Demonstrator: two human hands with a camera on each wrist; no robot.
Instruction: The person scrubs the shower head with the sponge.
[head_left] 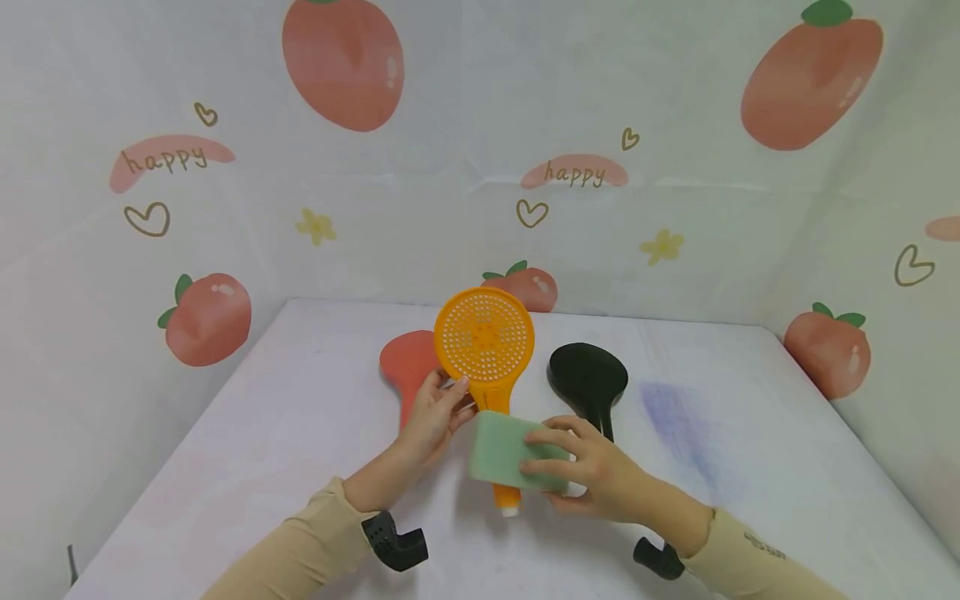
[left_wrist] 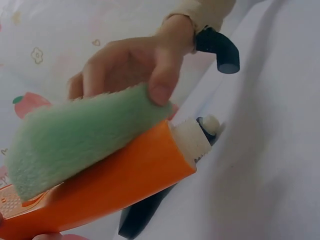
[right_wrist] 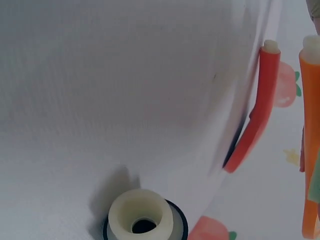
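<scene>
An orange shower head (head_left: 483,337) with a perforated round face is raised over the table, face toward the head camera. My left hand (head_left: 433,421) grips it at the neck, thumb in front. My right hand (head_left: 600,467) holds a light green sponge (head_left: 498,450), fingers spread over its outer face. The sponge lies along the shower head's handle (left_wrist: 125,185) and covers its middle in the head view. Below it the white threaded end (left_wrist: 190,142) pokes out.
A red shower head (head_left: 408,358) lies behind my left hand, partly hidden by it. To the right, a black shower head (head_left: 587,375) lies beyond my right hand, which hides its lower handle. A printed fruit cloth (head_left: 420,217) hangs behind the white table (head_left: 315,375).
</scene>
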